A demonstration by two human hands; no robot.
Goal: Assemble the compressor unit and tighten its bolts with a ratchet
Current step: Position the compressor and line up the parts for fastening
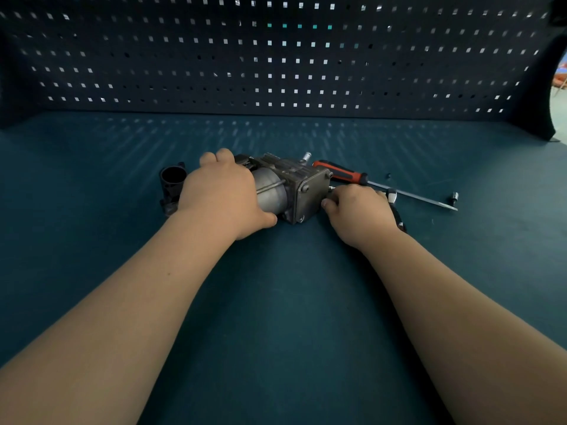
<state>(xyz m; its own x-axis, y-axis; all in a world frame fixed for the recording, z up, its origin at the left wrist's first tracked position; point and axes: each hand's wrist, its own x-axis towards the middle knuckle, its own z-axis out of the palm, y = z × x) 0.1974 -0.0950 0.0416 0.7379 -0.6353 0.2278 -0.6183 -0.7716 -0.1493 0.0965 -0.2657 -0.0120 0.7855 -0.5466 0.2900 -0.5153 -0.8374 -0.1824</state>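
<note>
1. Compressor (288, 188) lies mid-bench (282, 302) and looks mostly put together. End-plate bolts are in; I judge tightening is what's left.
2. Left hand (221, 194): grip wrapped round the compressor's round body.
3. Right hand (359, 210): grip curled on the ratchet (399, 217) at the compressor's right end.
4. Black cup (172, 179) left of the compressor: inside is dark, nothing seen in it.

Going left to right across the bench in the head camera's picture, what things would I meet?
First the black tube-shaped part → left hand → compressor unit → right hand → small socket.
</note>
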